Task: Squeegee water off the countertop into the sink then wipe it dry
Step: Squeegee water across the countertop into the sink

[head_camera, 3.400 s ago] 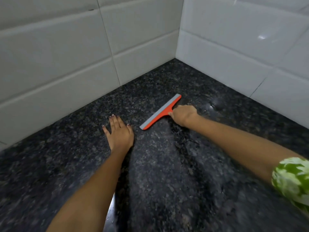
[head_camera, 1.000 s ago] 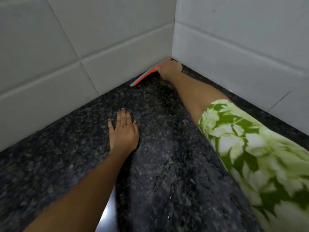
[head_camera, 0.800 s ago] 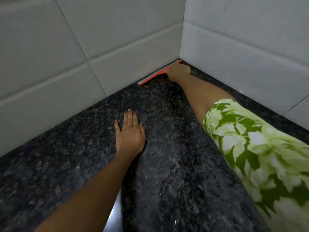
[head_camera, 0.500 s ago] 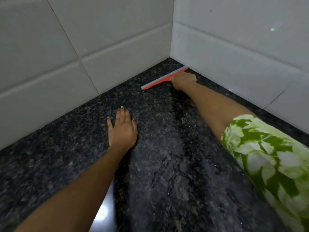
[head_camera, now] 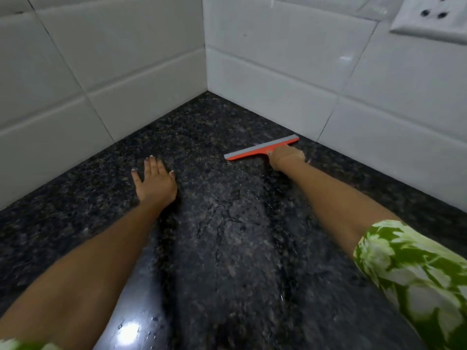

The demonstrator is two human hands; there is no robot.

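An orange squeegee (head_camera: 255, 150) with a grey rubber blade lies blade-down on the black speckled countertop (head_camera: 227, 248), close to the right-hand tiled wall. My right hand (head_camera: 285, 157) is closed around its handle, which the hand hides. My left hand (head_camera: 154, 183) rests flat on the counter with fingers spread, to the left of the squeegee. Streaks and drops of water glisten on the stone between my two arms. No sink shows in the view.
White tiled walls (head_camera: 126, 72) meet in a corner behind the counter. A white socket plate (head_camera: 429, 18) is mounted high on the right wall. A light reflects off the wet stone near the front edge (head_camera: 129, 329).
My right hand has pulled the squeegee out of the wall corner, toward me and to the right along the wall. My left hand has stayed flat in place.
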